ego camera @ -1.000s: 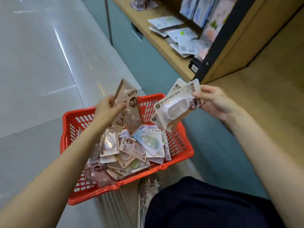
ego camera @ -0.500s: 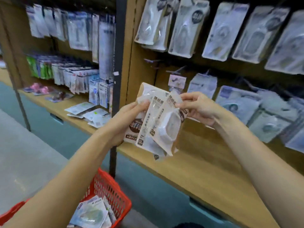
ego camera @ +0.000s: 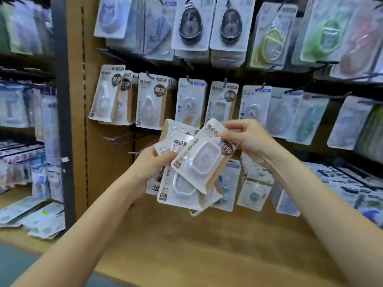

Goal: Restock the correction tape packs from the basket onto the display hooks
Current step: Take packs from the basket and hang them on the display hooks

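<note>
Held packs (ego camera: pixel 199 162) before hooked packs (ego camera: pixel 149 102), above shelf (ego camera: pixel 207 245).

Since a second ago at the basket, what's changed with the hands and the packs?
The view has swung up from the red basket on the floor to the display hooks; the basket is out of frame. The left hand, which held its own pack over the basket, now grips the shared stack of packs. The right hand still pinches the top pack. Nothing hung yet.
</note>
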Tool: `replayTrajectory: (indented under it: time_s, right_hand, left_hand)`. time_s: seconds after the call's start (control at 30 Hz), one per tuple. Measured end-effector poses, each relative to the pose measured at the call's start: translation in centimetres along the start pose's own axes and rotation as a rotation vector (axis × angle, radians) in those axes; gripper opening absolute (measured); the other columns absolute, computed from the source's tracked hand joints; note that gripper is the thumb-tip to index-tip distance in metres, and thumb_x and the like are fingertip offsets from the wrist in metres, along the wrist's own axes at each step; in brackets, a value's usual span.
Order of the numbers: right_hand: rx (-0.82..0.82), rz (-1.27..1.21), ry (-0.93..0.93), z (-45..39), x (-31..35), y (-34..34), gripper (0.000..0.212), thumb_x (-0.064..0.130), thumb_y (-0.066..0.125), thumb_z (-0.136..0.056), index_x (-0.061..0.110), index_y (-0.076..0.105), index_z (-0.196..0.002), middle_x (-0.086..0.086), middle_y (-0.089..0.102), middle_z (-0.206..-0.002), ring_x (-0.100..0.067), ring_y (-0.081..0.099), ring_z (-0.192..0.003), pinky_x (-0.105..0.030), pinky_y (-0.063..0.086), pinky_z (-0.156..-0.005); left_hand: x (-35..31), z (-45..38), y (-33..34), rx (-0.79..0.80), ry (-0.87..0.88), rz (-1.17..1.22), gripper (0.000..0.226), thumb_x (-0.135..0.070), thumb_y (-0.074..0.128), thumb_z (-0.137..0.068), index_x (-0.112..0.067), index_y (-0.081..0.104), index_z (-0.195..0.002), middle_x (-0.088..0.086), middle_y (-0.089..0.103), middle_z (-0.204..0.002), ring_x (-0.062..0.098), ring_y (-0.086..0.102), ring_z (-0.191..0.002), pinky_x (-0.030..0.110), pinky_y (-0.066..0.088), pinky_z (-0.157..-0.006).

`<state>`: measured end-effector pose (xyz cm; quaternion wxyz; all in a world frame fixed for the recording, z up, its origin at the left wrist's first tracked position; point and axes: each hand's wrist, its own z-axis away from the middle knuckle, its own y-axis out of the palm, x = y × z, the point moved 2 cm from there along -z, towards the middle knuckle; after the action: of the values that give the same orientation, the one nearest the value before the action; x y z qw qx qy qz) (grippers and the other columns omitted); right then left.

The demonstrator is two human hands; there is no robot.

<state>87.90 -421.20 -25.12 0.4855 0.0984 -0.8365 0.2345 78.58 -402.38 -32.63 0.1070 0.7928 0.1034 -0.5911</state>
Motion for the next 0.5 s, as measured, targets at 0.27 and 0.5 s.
replayTrajectory:
  time_s: [0.27,0.5]
  right_hand:
    - [-0.513,0.132,-0.386,-6.1,4.8,-4.1,0.019,0.011,0.069,-0.081,0.020,0.060,-0.095,0.002,0.065,-0.088,-0.011,0.063,-0.083,-0.023,0.052,-0.071]
    - [-0.592,0.478,-0.548,-9.2,4.4,-2.6,0.024,0.015,0.064,-0.087,0.013,0.065,-0.111,0.001,0.064,-0.109,-0.005,0.054,-0.101,-0.009,0.041,-0.086]
  left_hand:
    - [-3.0,-2.3,-2.9,-0.169,0.072,-0.026,0.013,-0.017,0.065,-0.083,-0.016,0.064,-0.097,0.004,0.073,-0.084,0.021,0.068,-0.070,0.032,0.054,-0.059]
    - [-5.0,-2.7,-2.4,-0.117,0.221,-0.161,0.015,-0.015,0.067,-0.082,-0.024,0.060,-0.092,-0.008,0.071,-0.083,0.008,0.068,-0.073,0.023,0.051,-0.063]
